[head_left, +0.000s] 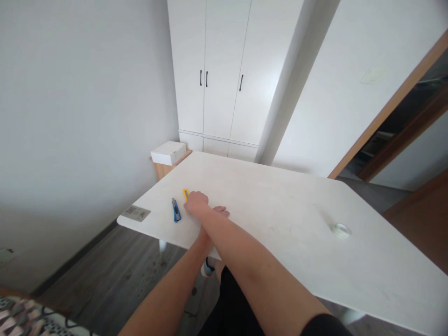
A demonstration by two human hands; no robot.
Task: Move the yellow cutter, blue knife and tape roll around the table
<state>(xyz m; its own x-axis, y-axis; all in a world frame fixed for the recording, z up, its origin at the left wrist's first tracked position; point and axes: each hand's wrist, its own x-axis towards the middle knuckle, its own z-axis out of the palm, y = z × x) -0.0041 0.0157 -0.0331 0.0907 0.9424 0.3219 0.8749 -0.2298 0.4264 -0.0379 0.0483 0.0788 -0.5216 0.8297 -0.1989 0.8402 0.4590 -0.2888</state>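
My right arm crosses over my left on the white table [259, 196]. At the far end of that arm, my right hand [196, 203] is closed over a yellow utility knife [186, 192], whose one end sticks out past the fingers; the rest is hidden. Just left of this hand lies a blue utility knife [176, 211], apart from it. My left hand [220, 211] rests on the tabletop, partly covered by the right forearm. Its visible fingers are stretched out to the right, and nothing shows in them.
A roll of clear tape [341, 230] lies on the table's right side. A printed label [136, 213] is stuck near the left corner. Beyond the left edge, a white box [168, 152] sits on a small wooden stand. White cabinets [224, 70] stand behind the table.
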